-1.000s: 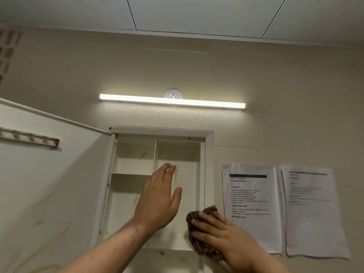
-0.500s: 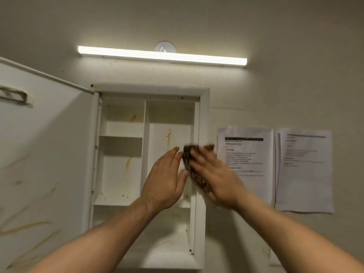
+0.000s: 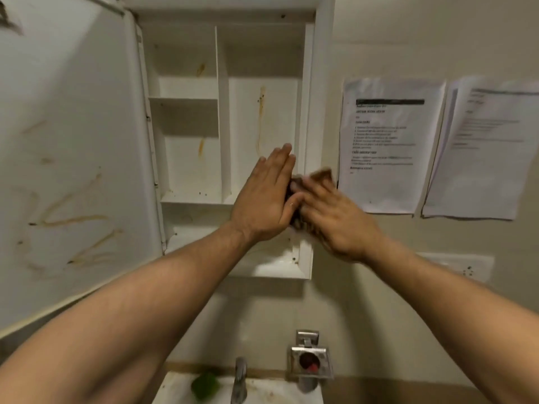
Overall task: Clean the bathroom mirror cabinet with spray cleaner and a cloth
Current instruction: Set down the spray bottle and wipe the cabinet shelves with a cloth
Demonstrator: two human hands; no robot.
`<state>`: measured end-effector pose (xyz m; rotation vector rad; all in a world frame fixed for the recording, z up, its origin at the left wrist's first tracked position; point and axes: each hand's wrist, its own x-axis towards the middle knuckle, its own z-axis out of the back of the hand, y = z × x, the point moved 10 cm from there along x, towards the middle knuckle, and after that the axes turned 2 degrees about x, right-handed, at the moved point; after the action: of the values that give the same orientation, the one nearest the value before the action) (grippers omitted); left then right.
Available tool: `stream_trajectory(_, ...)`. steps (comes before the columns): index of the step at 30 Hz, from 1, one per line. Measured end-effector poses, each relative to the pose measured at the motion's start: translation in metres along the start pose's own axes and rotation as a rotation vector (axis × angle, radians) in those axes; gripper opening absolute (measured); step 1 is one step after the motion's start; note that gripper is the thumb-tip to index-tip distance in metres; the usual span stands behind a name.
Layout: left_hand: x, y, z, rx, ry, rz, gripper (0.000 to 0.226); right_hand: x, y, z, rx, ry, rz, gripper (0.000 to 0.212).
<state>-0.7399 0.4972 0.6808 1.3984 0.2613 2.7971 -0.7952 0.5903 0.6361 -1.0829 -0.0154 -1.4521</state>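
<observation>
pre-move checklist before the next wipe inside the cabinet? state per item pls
1. Cloth in hand: ok, the right hand has it, with the left hand flat against it. The grip itself is blurred.
2. Cabinet door open and out of the way: ok, swung to the left.
3. Shelves free of items: ok, none seen in the compartments.
4. Stains left to wipe: not ok, an orange streak runs down the right compartment's back, and smears mark the door's inner face.
5. Spray cleaner within reach: cannot tell, no bottle clearly in view.
6. Surface already wetted: cannot tell.
</observation>
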Motion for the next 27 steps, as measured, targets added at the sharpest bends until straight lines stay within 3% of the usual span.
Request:
stream_trajectory(4,-0.032,-0.009,-0.029,0.088,0.127,-0.092,0.074,-0.082,0.082,-0.063,0.051,0.171,0.126,0.059)
stream_trajectory(7,-0.048,-0.006,-0.042,0.117,0.166,-0.087,0.073,-0.088,0.083,-0.067,-0.04,0.206,0.179,0.062)
stream_trajectory(9,-0.049,-0.004,-0.042,0.097,0.161,-0.07,0.071,-0.066,0.058,-0.049,-0.097,0.144,0.127,0.065)
stream_trajectory(13,-0.049,0.003,-0.037,0.087,0.14,-0.017,0.07,-0.035,0.028,-0.033,-0.059,0.055,-0.145,0.07)
stream_trajectory(19,-0.063,0.016,-0.031,0.111,0.147,-0.011,0.07,-0.099,0.111,-0.083,0.037,0.282,-0.101,0.075)
stream_trajectory(23,-0.051,0.022,-0.018,0.13,0.118,-0.005,0.071,-0.064,0.076,-0.047,-0.133,0.191,-0.033,0.064)
stream_trajectory(27,-0.01,0.023,0.021,0.138,0.007,-0.028,0.071,0.017,-0.002,0.026,-0.258,0.011,-0.243,0.063)
